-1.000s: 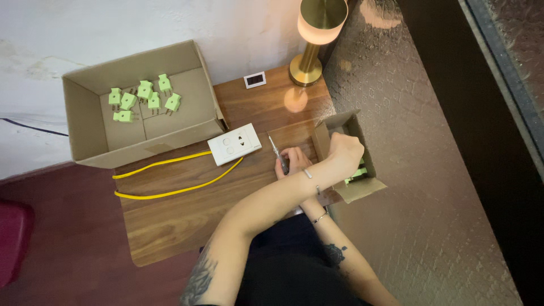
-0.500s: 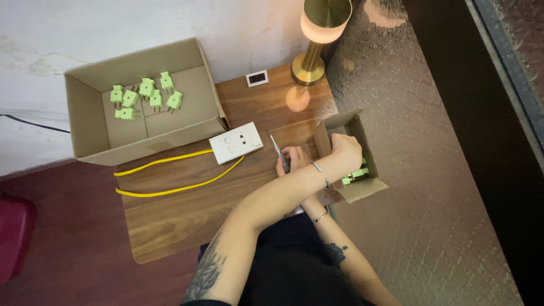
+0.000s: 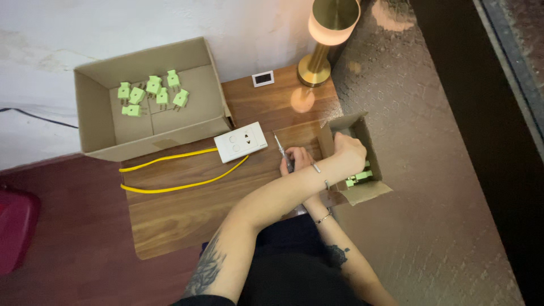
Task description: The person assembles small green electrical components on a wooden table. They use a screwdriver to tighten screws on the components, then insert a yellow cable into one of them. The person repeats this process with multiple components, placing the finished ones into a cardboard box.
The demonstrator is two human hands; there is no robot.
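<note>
My left arm crosses over to the right, and my left hand (image 3: 348, 153) reaches into a small open cardboard box (image 3: 371, 192) that holds green plugs (image 3: 358, 178). The fingers are hidden inside the box, so a grip cannot be seen. My right hand (image 3: 296, 159) rests on the wooden table (image 3: 181, 215) just left of that box, closed around a thin screwdriver (image 3: 281, 147) with its tip pointing away from me. A white wall socket (image 3: 240, 141) with yellow wires (image 3: 170, 170) lies left of that hand.
A large open cardboard box (image 3: 96, 122) at the back left holds several green plugs (image 3: 152, 93). A brass lamp (image 3: 320, 51) and a small white display (image 3: 263, 79) stand at the table's far edge. A red object (image 3: 14, 229) sits on the floor at left.
</note>
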